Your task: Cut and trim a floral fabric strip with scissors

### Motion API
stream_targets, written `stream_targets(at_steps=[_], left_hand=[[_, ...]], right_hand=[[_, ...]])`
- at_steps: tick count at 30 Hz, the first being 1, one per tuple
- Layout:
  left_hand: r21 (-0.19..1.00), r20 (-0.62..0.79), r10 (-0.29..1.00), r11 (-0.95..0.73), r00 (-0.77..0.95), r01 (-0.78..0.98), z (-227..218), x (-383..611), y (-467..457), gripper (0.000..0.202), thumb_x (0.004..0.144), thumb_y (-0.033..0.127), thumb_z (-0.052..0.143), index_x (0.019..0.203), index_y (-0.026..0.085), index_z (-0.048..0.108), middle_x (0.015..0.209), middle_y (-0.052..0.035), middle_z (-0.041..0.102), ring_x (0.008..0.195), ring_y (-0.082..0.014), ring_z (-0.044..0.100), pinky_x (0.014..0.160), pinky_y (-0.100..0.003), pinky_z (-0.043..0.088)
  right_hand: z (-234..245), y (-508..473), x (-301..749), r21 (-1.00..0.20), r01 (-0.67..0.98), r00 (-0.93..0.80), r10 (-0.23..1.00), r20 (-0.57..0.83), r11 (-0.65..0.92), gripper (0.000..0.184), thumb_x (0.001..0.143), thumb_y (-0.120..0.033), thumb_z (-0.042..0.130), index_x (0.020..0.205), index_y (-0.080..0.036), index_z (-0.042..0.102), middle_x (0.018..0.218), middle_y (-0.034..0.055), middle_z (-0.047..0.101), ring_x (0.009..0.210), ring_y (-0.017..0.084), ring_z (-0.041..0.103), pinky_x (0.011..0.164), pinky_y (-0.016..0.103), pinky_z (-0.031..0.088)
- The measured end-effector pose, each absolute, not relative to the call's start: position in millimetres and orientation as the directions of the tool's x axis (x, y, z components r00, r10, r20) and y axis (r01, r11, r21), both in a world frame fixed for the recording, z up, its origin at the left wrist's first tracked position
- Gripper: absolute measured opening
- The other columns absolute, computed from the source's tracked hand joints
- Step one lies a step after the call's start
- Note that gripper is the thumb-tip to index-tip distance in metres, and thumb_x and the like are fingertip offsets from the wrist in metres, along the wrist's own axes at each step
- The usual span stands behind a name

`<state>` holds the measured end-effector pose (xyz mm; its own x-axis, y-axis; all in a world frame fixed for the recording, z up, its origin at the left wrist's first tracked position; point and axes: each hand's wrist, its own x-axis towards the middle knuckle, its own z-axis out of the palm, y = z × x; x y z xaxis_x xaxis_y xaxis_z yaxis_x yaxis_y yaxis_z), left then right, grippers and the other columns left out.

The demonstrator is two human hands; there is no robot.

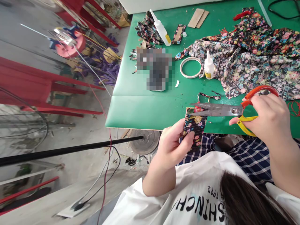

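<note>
My left hand [174, 140] is closed around a small rectangular piece covered in dark floral fabric [195, 126], held upright at the near edge of the green table [145, 106]. My right hand [269, 117] grips scissors [220, 109] with an orange and a yellow handle. Their steel blades point left and lie across the top edge of the fabric-covered piece. A narrow trimmed strip of the same fabric [209, 96] lies on the table just behind the blades.
A large floral cloth [253, 56] covers the right of the table. Two glue bottles [208, 67] [161, 29], a tape ring [190, 67], cardboard pieces [198, 17] and fabric scraps [146, 29] lie farther back. Red shelving [35, 84] and cables [103, 184] stand on the floor at left.
</note>
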<state>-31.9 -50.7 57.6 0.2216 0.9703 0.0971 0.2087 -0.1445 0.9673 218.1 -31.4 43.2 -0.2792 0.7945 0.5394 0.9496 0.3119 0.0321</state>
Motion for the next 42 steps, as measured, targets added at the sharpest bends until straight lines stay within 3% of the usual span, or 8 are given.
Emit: stream_targets(at_steps=[27,33,38,42], left_hand=[[0.98,0.032,0.975,-0.074,0.222,0.183,57.7,-33.8,-51.9,0.019,0.088,0.035,0.056,0.08,0.018,0.058,0.057,0.0032,0.051,0.05,-0.0085,0.037,0.046,-0.023,0.028],[0.99,0.004,0.968,-0.039,0.251,0.137,56.6,-35.4,-50.0,0.018,0.088,0.035,0.056,0.084,0.018,0.061,0.053,0.0047,0.047,0.046,-0.008,0.033,0.044,-0.023,0.027],[0.99,-0.029,0.973,-0.004,0.229,0.144,55.4,-34.6,-51.4,0.025,0.086,0.039,0.058,0.072,0.018,0.057,0.05,0.0052,0.041,0.045,-0.0076,0.031,0.047,-0.023,0.033],[0.991,-0.037,0.982,0.013,0.187,0.131,55.5,-33.1,-53.4,0.022,0.086,0.037,0.059,0.076,0.018,0.061,0.051,0.0041,0.045,0.048,-0.0096,0.04,0.049,-0.023,0.037]], right_hand=[[43.0,-31.8,220.9,0.029,0.948,-0.281,0.787,0.55,0.318,0.045,0.08,-0.06,0.056,0.071,-0.017,0.062,0.053,0.0012,0.051,0.056,0.017,0.048,0.056,0.029,0.035],[43.0,-31.8,219.9,0.016,0.95,-0.267,0.788,0.555,0.311,0.04,0.083,-0.056,0.054,0.068,-0.018,0.058,0.054,0.0014,0.052,0.057,0.018,0.049,0.057,0.029,0.035],[42.0,-31.7,219.8,-0.02,0.947,-0.257,0.79,0.557,0.322,0.037,0.081,-0.052,0.058,0.064,-0.02,0.052,0.053,0.0002,0.051,0.055,0.015,0.046,0.053,0.027,0.032],[42.3,-32.2,218.9,-0.027,0.95,-0.245,0.793,0.558,0.312,0.037,0.08,-0.049,0.06,0.061,-0.021,0.046,0.051,-0.003,0.043,0.051,0.011,0.038,0.048,0.026,0.024]])
